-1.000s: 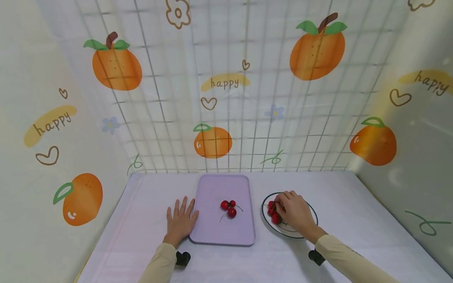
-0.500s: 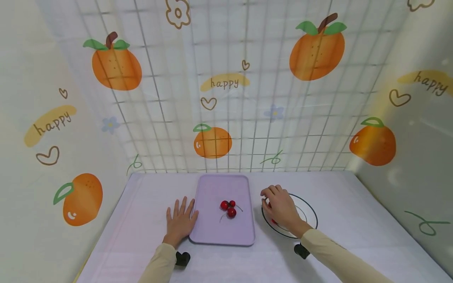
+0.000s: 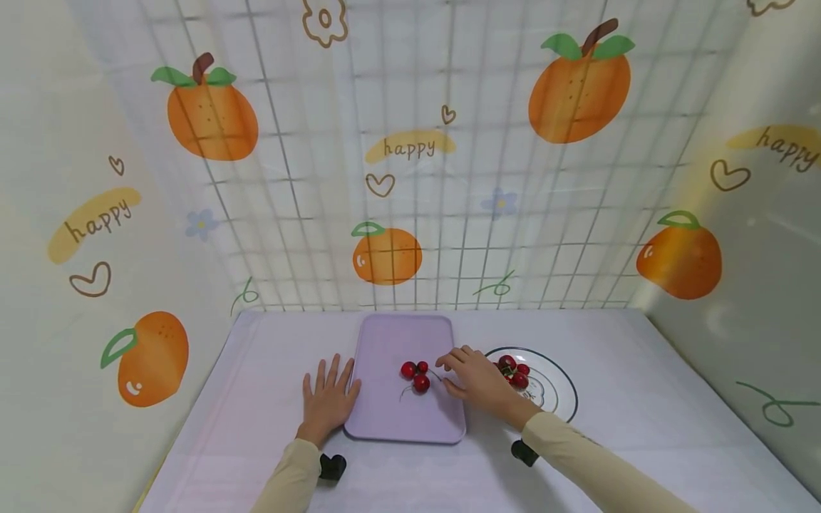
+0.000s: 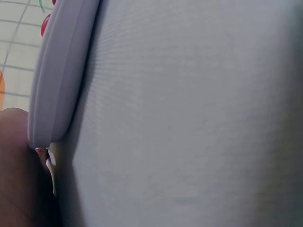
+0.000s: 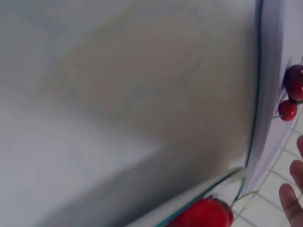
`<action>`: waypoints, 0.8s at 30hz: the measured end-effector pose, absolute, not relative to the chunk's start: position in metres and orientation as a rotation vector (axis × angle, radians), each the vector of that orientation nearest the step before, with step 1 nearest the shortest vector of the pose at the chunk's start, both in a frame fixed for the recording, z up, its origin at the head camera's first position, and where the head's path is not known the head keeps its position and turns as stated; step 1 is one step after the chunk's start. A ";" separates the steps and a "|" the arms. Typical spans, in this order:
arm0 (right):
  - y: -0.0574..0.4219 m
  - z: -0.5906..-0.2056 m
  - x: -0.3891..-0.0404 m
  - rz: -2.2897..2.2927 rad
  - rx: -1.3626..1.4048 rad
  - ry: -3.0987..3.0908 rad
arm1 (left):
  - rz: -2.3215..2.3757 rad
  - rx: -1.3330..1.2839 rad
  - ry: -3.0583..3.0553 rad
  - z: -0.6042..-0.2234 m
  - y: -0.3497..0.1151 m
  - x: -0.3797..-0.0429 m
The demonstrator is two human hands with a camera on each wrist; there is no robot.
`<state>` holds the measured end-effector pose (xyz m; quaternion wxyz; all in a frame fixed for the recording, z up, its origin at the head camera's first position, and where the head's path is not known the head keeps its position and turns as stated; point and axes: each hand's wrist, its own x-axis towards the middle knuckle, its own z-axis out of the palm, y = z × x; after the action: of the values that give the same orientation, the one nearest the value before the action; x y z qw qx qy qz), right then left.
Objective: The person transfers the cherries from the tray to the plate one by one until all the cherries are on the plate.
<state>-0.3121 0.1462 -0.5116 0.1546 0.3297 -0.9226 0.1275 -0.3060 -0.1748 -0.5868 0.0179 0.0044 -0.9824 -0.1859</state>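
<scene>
My left hand [image 3: 328, 406] lies flat with fingers spread, its thumb side touching the left edge of a lilac tray [image 3: 391, 420]. Three red cherries [image 3: 420, 383] with thin stems sit on the tray, right of its middle. Over the tray's right edge hovers my right hand [image 3: 484, 381], fingers loosely bent and thumb apart. No held thing shows between them. In the right wrist view, fingertips [image 5: 291, 198] appear at the right border, below a small cherry [image 5: 288, 109]. Partly behind the right hand, several more cherries [image 3: 519, 380] lie on a dark-rimmed plate [image 3: 561, 399].
A white cloth covers the table [image 3: 616, 370]. Behind it stands a grid wall under a translucent curtain printed with oranges [image 3: 388, 256]. Curtained sides flank the table left and right. A black heart-shaped piece [image 3: 333, 467] sits by the left cuff.
My right hand has moved left from above the plate to the tray's right edge, uncovering several cherries on the plate. The left hand and the tray's cherries stay in place.
</scene>
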 end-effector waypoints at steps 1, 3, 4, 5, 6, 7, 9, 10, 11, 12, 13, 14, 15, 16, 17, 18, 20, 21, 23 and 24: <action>0.144 -0.512 -0.312 0.369 0.970 -2.648 | -0.573 0.013 -3.052 -0.587 -0.175 -0.306; 0.141 -0.512 -0.312 0.378 1.005 -2.654 | -0.575 0.014 -3.052 -0.587 -0.176 -0.307; 0.140 -0.512 -0.312 0.387 1.012 -2.659 | -0.578 0.016 -3.056 -0.586 -0.176 -0.306; 0.138 -0.512 -0.311 0.393 1.013 -2.667 | -0.580 0.016 -3.058 -0.586 -0.176 -0.306; 0.137 -0.513 -0.311 0.398 1.011 -2.676 | -0.586 0.018 -3.064 -0.584 -0.175 -0.306; 0.136 -0.513 -0.311 0.396 1.006 -2.684 | -0.595 0.019 -3.066 -0.583 -0.175 -0.305; 0.133 -0.515 -0.311 0.393 1.003 -2.690 | -0.602 0.022 -3.070 -0.581 -0.174 -0.304; 0.132 -0.515 -0.311 0.395 1.003 -2.691 | -0.601 0.023 -3.072 -0.580 -0.174 -0.303; 0.131 -0.516 -0.311 0.389 1.002 -2.690 | -0.599 0.022 -3.069 -0.579 -0.174 -0.302; 0.130 -0.518 -0.311 0.386 1.007 -2.679 | -0.598 0.023 -3.069 -0.578 -0.174 -0.301; 0.129 -0.519 -0.311 0.384 1.014 -2.666 | -0.598 0.019 -3.063 -0.578 -0.174 -0.301; 0.128 -0.520 -0.312 0.375 1.022 -2.656 | -0.595 0.020 -3.065 -0.578 -0.174 -0.300; 0.127 -0.522 -0.312 0.364 1.030 -2.644 | -0.595 0.019 -3.067 -0.578 -0.173 -0.300; 0.126 -0.523 -0.312 0.355 1.036 -2.637 | -0.597 0.018 -3.064 -0.577 -0.173 -0.299; 0.125 -0.525 -0.311 0.348 1.040 -2.638 | -0.596 0.019 -3.069 -0.578 -0.173 -0.299; 0.125 -0.526 -0.311 0.342 1.045 -2.640 | -0.599 0.019 -3.074 -0.578 -0.173 -0.300; 0.124 -0.529 -0.311 0.338 1.048 -2.653 | -0.601 0.022 -3.084 -0.579 -0.173 -0.301; 0.124 -0.529 -0.311 0.340 1.050 -2.657 | -0.597 0.023 -3.088 -0.580 -0.173 -0.302; 0.123 -0.529 -0.310 0.350 1.044 -2.680 | -0.583 0.023 -3.090 -0.581 -0.174 -0.304; 0.122 -0.529 -0.311 0.349 1.041 -2.685 | -0.581 0.021 -3.084 -0.582 -0.175 -0.305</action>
<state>-0.3106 0.1223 -0.5293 0.1200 0.3564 -0.9189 0.1193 -0.3051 -0.1746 -0.5822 0.0017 0.0066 -0.9827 -0.1850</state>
